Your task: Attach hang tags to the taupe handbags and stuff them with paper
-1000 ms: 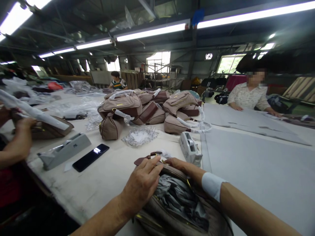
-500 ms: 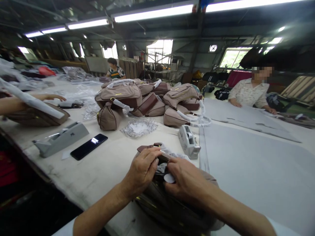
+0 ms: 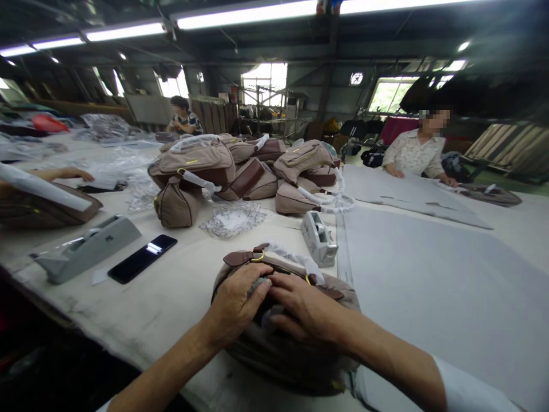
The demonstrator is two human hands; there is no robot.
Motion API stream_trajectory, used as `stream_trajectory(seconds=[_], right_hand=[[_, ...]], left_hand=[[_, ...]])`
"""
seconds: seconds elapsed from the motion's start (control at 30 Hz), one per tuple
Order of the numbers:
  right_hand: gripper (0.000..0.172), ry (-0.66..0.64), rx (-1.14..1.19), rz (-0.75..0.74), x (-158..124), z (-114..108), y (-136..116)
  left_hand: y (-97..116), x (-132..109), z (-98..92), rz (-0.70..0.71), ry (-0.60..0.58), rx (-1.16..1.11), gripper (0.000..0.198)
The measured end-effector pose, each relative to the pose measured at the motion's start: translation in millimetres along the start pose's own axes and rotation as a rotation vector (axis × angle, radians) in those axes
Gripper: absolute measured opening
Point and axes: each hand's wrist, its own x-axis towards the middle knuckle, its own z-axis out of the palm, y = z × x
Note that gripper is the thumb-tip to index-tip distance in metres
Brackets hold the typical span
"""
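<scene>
A taupe handbag (image 3: 295, 366) with dark brown trim stands on the table right in front of me, its mouth open toward me. My left hand (image 3: 240, 300) grips the left side of the mouth, fingers curled over the rim, with a bit of grey stuffing showing beside the thumb. Across from it, my right hand (image 3: 306, 309) has its fingers at the opening's edge and the thumb partly inside, blurred. The pale shape under that thumb is too smeared to name. A wrapped handle (image 3: 289, 252) with gold rings lies along the bag's far side.
Ahead are a pile of similar handbags (image 3: 195, 160), a heap of clear plastic (image 3: 234, 220), and a tape dispenser (image 3: 319, 243). To the left lie a phone (image 3: 143, 258) and another dispenser (image 3: 92, 246). A co-worker's hand (image 3: 71, 173) reaches in; a person (image 3: 414, 149) sits right.
The view has shifted to the right. The bag has turned and its handle and ring show more. The white disc earlier at my right hand is no longer clearly visible.
</scene>
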Motion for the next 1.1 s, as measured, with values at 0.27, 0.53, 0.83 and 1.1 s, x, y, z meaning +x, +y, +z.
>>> stream_trajectory(seconds=[0.27,0.53,0.83,1.1], right_hand=[[0.035,-0.278,-0.339,0.022,-48.8,-1.7,-6.9],[0.025,0.238,-0.112,0.039,-96.9,-13.5,18.2],[0.006,-0.287,-0.162,0.306,-231.6,52.7,118.6],[0.022,-0.116,-0.129,0.401,-304.4,69.4,126.3]], left_hand=[[11.8,11.3,35.7,0.180,-0.636,0.336,0.079],[-7.1,16.7,47.3,0.056,-0.553,0.668,0.077],[-24.7,20.1,12.8,0.126,-0.138,0.496,0.046],[81.6,-36.8,123.9,0.402,-0.087,0.048,0.029]])
